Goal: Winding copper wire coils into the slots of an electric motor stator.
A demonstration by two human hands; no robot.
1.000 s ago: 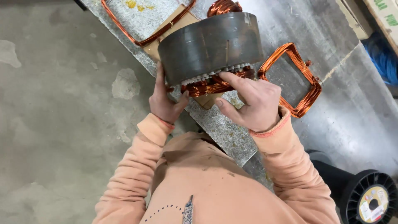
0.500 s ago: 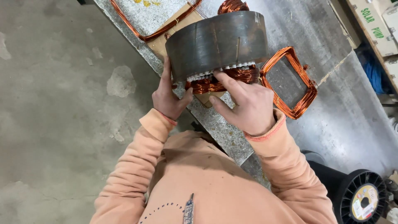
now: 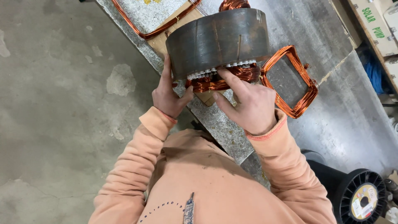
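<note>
Both hands grip the steel stator (image 3: pixel 219 41): left hand (image 3: pixel 168 93) cupping its side, right hand (image 3: pixel 248 103) fingers pressing the copper windings (image 3: pixel 219 81), fingertips partly hidden underneath.

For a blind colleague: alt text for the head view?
Two hands, left hand and right hand, grip a dark grey steel motor stator with copper windings on a grey metal bench; a loose rectangular copper wire coil lies beside it.

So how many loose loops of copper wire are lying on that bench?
2. One rectangular copper coil lies right of the steel stator core; a longer copper loop lies at the top, partly cut off. Others may be hidden.
</note>
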